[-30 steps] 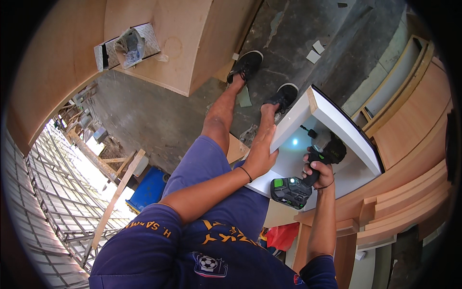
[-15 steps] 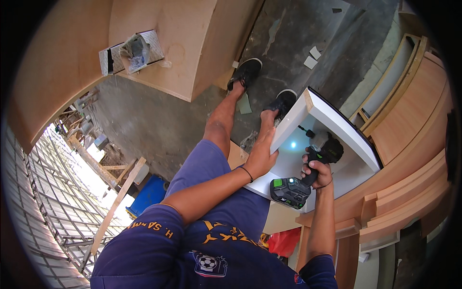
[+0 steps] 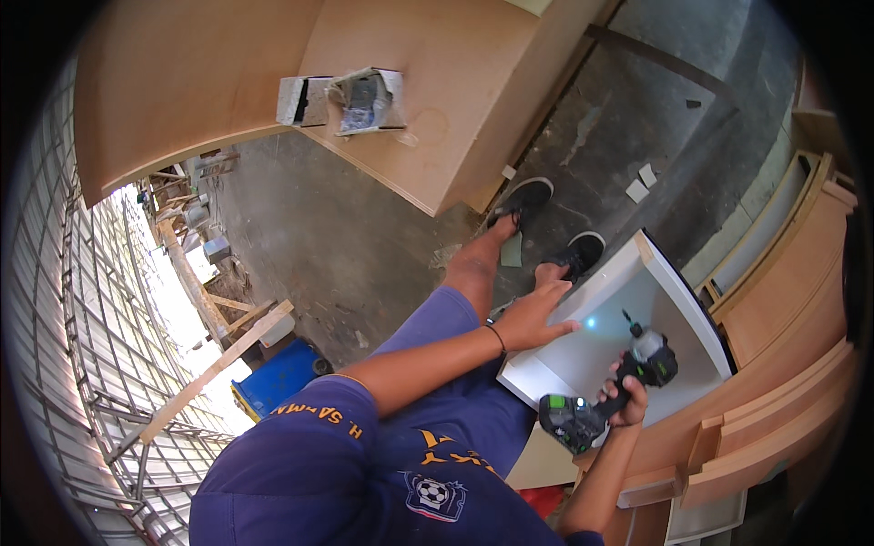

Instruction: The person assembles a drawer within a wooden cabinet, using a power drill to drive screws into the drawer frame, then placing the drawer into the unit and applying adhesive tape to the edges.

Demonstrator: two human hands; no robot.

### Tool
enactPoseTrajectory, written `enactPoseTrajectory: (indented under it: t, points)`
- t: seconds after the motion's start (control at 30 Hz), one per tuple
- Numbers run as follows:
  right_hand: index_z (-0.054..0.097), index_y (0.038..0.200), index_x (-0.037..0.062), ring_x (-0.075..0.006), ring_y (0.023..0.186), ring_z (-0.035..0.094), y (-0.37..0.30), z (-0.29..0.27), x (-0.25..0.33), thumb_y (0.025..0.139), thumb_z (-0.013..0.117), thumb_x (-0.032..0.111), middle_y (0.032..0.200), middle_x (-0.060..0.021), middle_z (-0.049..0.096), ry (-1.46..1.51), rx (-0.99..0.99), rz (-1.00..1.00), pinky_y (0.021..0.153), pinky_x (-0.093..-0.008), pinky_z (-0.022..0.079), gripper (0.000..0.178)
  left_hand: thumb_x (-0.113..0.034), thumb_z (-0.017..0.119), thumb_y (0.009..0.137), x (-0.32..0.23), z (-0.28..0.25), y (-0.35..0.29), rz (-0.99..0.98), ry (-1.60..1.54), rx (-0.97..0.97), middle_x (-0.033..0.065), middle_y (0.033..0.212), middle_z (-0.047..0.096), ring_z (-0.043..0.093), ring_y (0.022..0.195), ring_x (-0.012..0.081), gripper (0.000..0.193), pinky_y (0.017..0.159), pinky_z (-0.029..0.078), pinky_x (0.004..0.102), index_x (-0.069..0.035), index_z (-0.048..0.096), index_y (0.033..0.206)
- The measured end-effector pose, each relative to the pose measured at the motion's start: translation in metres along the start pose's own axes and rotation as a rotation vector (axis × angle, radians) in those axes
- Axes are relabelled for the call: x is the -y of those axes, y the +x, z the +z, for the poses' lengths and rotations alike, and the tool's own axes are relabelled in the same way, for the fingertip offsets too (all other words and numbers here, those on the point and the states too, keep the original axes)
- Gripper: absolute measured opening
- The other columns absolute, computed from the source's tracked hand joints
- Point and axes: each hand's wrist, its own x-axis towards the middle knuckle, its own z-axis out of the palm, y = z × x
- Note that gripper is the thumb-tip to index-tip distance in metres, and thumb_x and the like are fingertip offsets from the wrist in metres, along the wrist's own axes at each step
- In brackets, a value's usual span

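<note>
One drill [image 3: 657, 366] in right hand [image 3: 631, 407], left hand [image 3: 535, 320] spread at white box [image 3: 569, 364], carton [image 3: 393, 106], blue bin [image 3: 280, 371]

A woodworking workshop, by its bare wooden cabinet [image 3: 455, 91], scuffed concrete floor [image 3: 364, 246], loose timber [image 3: 217, 371] and cordless drill [image 3: 648, 362].

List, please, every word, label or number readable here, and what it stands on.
Left sleeve: yellow lettering, not copied here.
Shirt front: yellow lettering, partly hidden, not copied.
Football badge: no words I can make out.
Cordless drill in the right hand: markings too small to read.
</note>
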Motion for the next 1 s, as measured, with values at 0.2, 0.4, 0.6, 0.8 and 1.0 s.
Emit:
enactPoseTrajectory:
  t: [0.2,0.4,0.6,0.8,1.0]
  points:
    - [0.039,0.122,0.0025,-0.0172,0.056,0.053,-0.026,0.035,-0.039,0.068,0.064,0.011,0.096,-0.0126,0.056,0.013,0.021,-0.036,0.050,-0.0365,0.048,0.060,-0.018,0.054,0.085,0.073,-0.165,0.048,0.017,0.123,-0.569,0.0185,0.095,0.060,0.058,0.090,0.0312,0.022,0.078,0.046,0.0368,0.000,0.059,0.097]
    - [0.039,0.122,0.0036,-0.0178,0.058,0.053,-0.029,0.079,-0.080,0.069,0.061,0.010,0.097,-0.0127,0.055,-0.072,0.041,-0.020,0.052,-0.0369,0.049,0.057,-0.016,0.052,0.083,0.183,-0.343,0.093,-0.010,0.720,-0.537,0.0174,0.089,0.062,0.057,0.085,0.0357,0.021,0.077,0.045,0.0433,-0.005,0.065,0.095]
    - [0.045,0.118,-0.0007,-0.0204,0.059,0.054,-0.029,0.124,-0.117,0.067,0.062,0.005,0.094,-0.0161,0.058,-0.028,0.008,0.000,0.055,-0.0398,0.047,0.054,-0.024,0.055,0.081,0.192,-0.365,0.122,-0.292,0.810,-0.284,0.0153,0.092,0.064,0.060,0.087,0.0336,0.024,0.078,0.048,0.0429,-0.015,0.066,0.101]
    - [0.046,0.114,-0.0025,-0.0196,0.062,0.057,-0.030,0.146,-0.139,0.067,0.064,0.005,0.091,-0.0151,0.059,-0.072,-0.004,0.017,0.059,-0.0378,0.049,0.051,-0.024,0.057,0.076,0.194,-0.360,0.126,-0.237,0.793,-0.465,0.0148,0.098,0.061,0.059,0.092,0.0313,0.026,0.079,0.048,0.0402,-0.017,0.067,0.099]
    - [0.046,0.114,-0.0016,-0.0189,0.062,0.057,-0.030,0.142,-0.150,0.067,0.064,0.006,0.091,-0.0139,0.059,-0.085,-0.048,0.016,0.061,-0.0417,0.049,0.051,-0.026,0.056,0.074,0.224,-0.359,0.137,-0.267,0.600,-0.538,0.0153,0.099,0.061,0.058,0.092,0.0318,0.025,0.081,0.048,0.0401,-0.014,0.067,0.093]
